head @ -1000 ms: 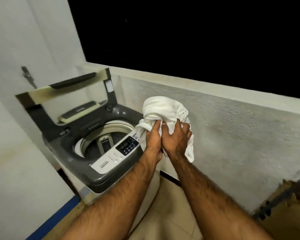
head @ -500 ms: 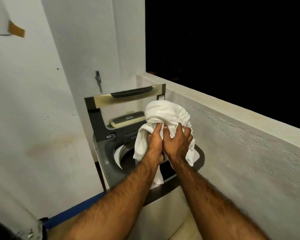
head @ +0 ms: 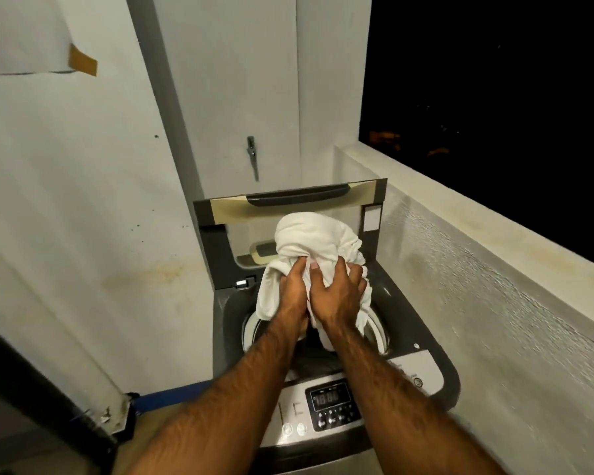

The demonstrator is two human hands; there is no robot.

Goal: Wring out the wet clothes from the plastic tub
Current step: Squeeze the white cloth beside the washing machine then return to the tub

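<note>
A bunched white cloth [head: 318,236] hangs in the air right above the open drum of a top-loading washing machine [head: 422,337]. My left hand [head: 294,291] grips the cloth's lower left part. My right hand [head: 340,293] grips it just beside, fingers curled into the fabric. The two hands are close together, almost touching. A tail of the cloth droops down toward the drum between my forearms. No plastic tub is in view.
The machine's lid [head: 299,202] stands open against the back wall. Its control panel [head: 331,401] faces me. A low rough parapet wall [head: 494,269] runs along the right. A tap [head: 252,156] sticks out of the wall behind the machine. A dark door frame [head: 48,406] is at lower left.
I have turned left and stepped up to the machine; the cloth, held in both hands throughout, went from beside the machine to directly over the drum opening.
</note>
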